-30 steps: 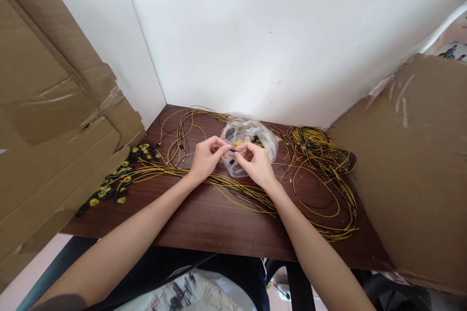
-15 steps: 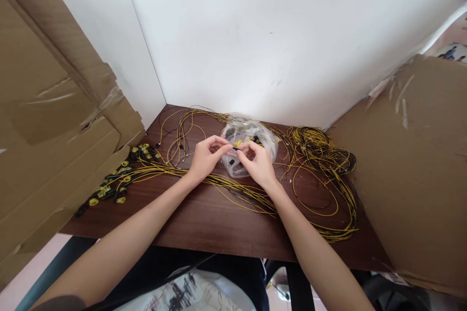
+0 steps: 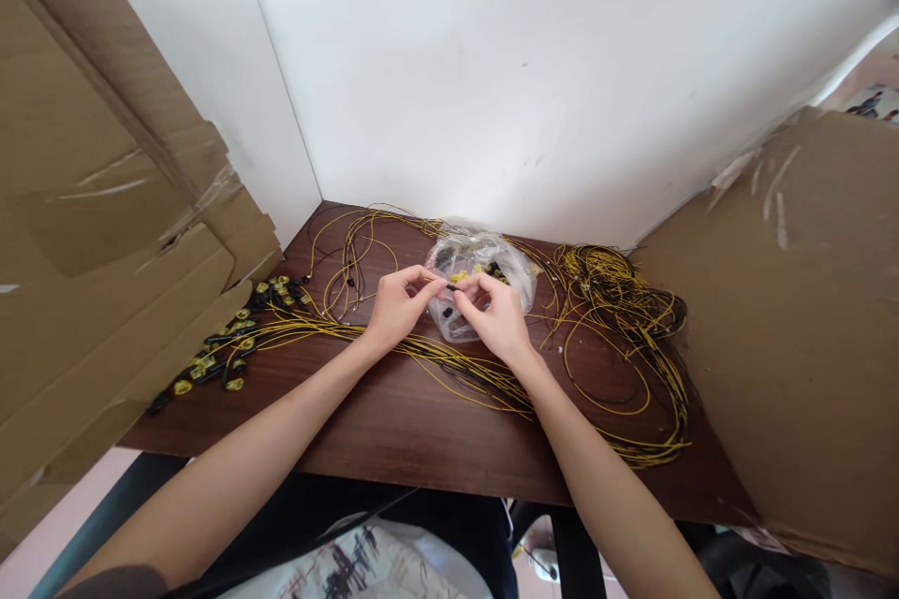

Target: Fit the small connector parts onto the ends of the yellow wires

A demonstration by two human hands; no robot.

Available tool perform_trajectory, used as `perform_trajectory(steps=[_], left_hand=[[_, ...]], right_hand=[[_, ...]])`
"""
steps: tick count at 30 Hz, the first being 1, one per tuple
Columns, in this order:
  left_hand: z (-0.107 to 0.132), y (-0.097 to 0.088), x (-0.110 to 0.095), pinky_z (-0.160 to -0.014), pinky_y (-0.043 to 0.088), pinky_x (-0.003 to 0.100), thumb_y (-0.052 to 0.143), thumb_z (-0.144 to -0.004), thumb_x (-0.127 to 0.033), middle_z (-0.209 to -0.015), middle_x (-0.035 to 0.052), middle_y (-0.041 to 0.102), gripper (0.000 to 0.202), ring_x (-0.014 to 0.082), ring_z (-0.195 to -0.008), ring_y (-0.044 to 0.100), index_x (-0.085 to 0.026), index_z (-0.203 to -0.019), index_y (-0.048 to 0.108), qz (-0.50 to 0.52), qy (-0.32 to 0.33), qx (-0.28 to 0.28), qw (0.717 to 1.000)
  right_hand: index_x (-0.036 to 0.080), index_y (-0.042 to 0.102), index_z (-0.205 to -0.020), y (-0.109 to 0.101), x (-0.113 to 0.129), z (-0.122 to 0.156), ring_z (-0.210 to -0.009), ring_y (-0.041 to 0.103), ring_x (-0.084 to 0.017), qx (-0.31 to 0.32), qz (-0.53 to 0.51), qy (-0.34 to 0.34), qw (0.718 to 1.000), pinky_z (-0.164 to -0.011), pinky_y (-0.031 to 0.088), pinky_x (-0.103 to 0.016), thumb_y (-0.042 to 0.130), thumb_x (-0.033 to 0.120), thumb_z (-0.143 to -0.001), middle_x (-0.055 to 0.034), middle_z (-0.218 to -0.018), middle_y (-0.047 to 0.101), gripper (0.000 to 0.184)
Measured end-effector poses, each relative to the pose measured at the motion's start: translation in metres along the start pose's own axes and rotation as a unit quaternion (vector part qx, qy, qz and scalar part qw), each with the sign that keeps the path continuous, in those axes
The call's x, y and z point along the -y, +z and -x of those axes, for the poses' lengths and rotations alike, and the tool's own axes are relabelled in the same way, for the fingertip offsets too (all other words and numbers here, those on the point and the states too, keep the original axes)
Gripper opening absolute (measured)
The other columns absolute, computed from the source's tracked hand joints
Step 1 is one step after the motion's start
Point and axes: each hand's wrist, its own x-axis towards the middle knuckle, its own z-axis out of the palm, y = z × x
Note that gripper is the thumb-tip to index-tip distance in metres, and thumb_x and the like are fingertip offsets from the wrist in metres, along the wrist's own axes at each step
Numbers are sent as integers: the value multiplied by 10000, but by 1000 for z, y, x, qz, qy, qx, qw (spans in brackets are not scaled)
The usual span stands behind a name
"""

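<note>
A small black connector piece [image 3: 452, 287] is pinched between my two hands, just above the near part of a clear plastic bag. My left hand [image 3: 402, 304] is closed, with thumb and index finger at its left end. My right hand [image 3: 495, 311] grips its right end in a fingertip pinch. Whether a thin wire also runs into the left fingers is too small to tell. Yellow and black connector parts show inside the plastic bag [image 3: 460, 328], partly hidden by my hands. Beneath my wrists passes a bundle of yellow and black wires [image 3: 449, 357].
Black connectors with yellow ends [image 3: 228, 351] lie in a pile at the left. A tangled coil of wires [image 3: 618, 290] occupies the right of the brown table [image 3: 393, 449]. Cardboard panels [image 3: 105, 234] flank both sides, and a white wall [image 3: 456, 94] rises behind.
Both hands keep nearly the same place and pinch. The black piece shifts very slightly between the fingertips; the view moves a little.
</note>
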Motion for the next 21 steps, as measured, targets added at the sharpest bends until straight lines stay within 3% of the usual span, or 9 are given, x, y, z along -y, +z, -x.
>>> perform_trajectory(steps=[21], left_hand=[[-3, -2, 0, -496, 384, 210, 618, -758, -345, -624, 17, 668, 213, 99, -503, 510, -143, -702, 657, 15, -23, -49, 998]], right_hand=[[177, 623, -799, -1, -8, -3, -602, 582, -146, -37, 19, 42, 998, -593, 450, -257, 551, 256, -744, -10, -659, 631, 119]])
